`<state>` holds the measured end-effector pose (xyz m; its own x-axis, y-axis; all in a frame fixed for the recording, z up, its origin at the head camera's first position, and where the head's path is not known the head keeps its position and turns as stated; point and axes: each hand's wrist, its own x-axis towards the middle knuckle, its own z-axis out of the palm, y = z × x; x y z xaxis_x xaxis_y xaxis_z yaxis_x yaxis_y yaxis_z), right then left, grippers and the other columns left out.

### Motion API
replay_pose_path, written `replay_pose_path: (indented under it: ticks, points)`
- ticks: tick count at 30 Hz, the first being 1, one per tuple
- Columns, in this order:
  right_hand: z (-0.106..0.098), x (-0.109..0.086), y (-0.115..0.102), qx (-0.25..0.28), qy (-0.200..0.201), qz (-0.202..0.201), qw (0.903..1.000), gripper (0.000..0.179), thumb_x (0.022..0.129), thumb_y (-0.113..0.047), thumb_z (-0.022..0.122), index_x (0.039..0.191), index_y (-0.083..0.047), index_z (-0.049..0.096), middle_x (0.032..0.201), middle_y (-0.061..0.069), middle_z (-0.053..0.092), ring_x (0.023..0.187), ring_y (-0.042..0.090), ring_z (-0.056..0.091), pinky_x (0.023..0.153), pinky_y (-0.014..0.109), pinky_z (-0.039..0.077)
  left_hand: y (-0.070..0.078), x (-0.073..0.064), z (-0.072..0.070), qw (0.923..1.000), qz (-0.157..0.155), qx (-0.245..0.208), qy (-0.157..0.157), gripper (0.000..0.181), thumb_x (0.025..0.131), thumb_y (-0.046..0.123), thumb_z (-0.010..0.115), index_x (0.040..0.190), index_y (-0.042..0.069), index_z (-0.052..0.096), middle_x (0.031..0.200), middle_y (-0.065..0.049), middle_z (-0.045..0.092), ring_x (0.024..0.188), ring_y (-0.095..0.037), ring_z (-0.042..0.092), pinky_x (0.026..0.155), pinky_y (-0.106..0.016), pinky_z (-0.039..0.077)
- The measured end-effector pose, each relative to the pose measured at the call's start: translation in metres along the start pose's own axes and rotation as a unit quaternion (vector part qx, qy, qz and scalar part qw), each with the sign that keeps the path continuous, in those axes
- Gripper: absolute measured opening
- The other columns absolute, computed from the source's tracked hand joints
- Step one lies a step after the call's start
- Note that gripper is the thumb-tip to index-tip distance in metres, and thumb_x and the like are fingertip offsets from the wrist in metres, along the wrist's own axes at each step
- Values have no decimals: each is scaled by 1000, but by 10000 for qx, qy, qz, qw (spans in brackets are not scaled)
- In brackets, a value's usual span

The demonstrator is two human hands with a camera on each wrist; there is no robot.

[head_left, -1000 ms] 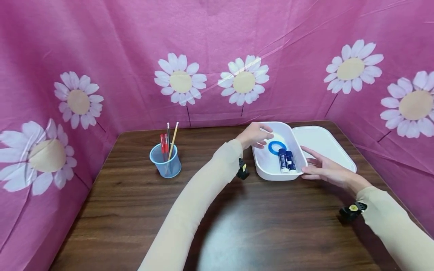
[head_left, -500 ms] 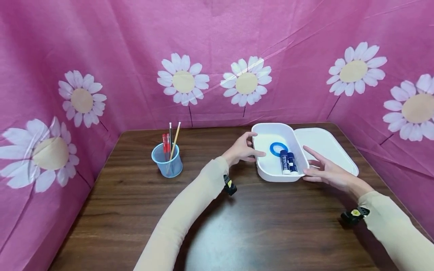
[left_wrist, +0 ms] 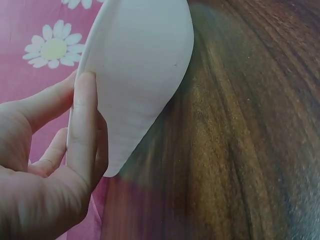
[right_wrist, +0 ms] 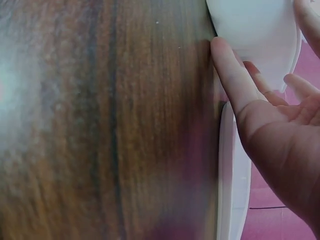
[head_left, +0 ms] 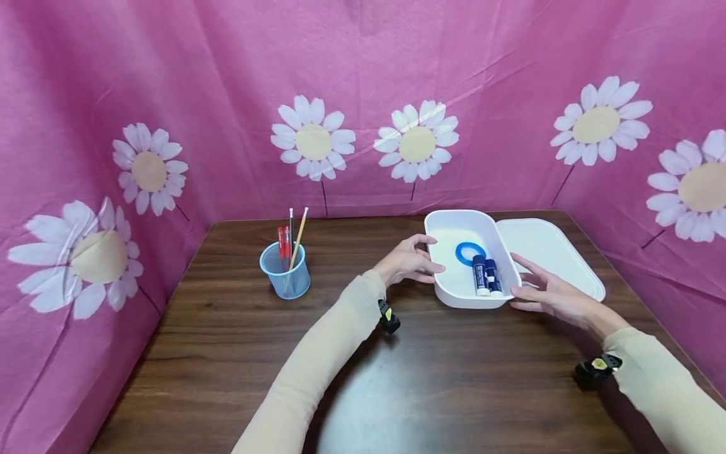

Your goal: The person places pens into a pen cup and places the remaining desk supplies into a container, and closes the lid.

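A white plastic box stands with its top uncovered at the right of the table. Inside it lie a blue tape roll and two dark blue glue sticks, side by side. My left hand pinches the box's left rim; in the left wrist view the thumb and fingers meet on either side of the edge. At the front right corner, my right hand touches the box with fingers spread and fairly straight. Its fingertips lie against the outer wall in the right wrist view.
A flat white lid lies just right of the box, partly behind my right hand. Further left stands a light blue mesh pen cup with red pens and two pencils. A pink flowered curtain encloses the wooden table.
My left hand has drawn back from over the inside of the box to its left rim. My right hand stays at the front right corner. The head view has shifted slightly.
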<state>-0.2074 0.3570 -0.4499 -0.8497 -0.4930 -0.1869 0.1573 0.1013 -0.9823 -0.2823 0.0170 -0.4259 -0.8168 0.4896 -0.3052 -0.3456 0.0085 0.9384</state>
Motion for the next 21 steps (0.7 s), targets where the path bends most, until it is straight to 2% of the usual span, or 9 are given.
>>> replay_pose_path:
  ticks: [3, 9, 13, 17, 19, 21]
  points:
    - [2, 0, -1, 41, -28, -23, 10000, 83, 105, -3, 51, 164, -22, -5, 154, 34, -2, 116, 10, 61, 96, 43, 52, -1, 0, -1, 10000, -17, -77, 10, 79, 82, -8, 80, 149, 9, 42, 96, -16, 64, 79, -26, 69, 73, -42, 61]
    - [8, -3, -3, 71, 37, -59, 9999, 82, 105, -2, 51, 163, -16, -5, 153, 37, -1, 116, 11, 61, 95, 45, 52, -1, -1, -1, 9998, -62, -163, 47, 79, 82, -7, 81, 150, 10, 43, 98, -18, 66, 80, -27, 70, 73, -41, 61]
    - [10, -4, -3, -341, 319, -165, 9988, 81, 104, -3, 55, 163, -11, 0, 151, 37, 11, 113, 9, 63, 93, 42, 54, 0, -1, -1, 9999, -41, -148, -9, 79, 82, -7, 81, 150, 9, 43, 98, -18, 66, 80, -27, 70, 73, -41, 61]
    - [3, -9, -5, -622, 584, -879, 9925, 76, 102, 4, 55, 161, 1, 7, 146, 15, 44, 112, 8, 65, 88, 38, 56, 0, -1, -1, 9998, -69, -107, -118, 80, 83, -6, 80, 151, 9, 41, 97, -17, 66, 85, -30, 70, 74, -42, 61]
    - [-4, -15, -8, -545, 921, -1237, 9865, 76, 101, 8, 54, 160, 4, 7, 137, -2, 57, 111, 6, 66, 85, 35, 57, 0, -1, -1, 9998, -100, -108, -157, 81, 83, -6, 80, 152, 9, 40, 96, -16, 66, 85, -30, 70, 75, -42, 61]
    - [-15, -25, -10, -254, 1415, -1392, 9798, 80, 100, 9, 54, 160, 2, 1, 127, -14, 63, 107, 3, 66, 82, 30, 58, -1, -2, -1, 9997, -107, -130, -169, 81, 83, -6, 80, 152, 9, 40, 95, -15, 65, 84, -29, 70, 75, -42, 61]
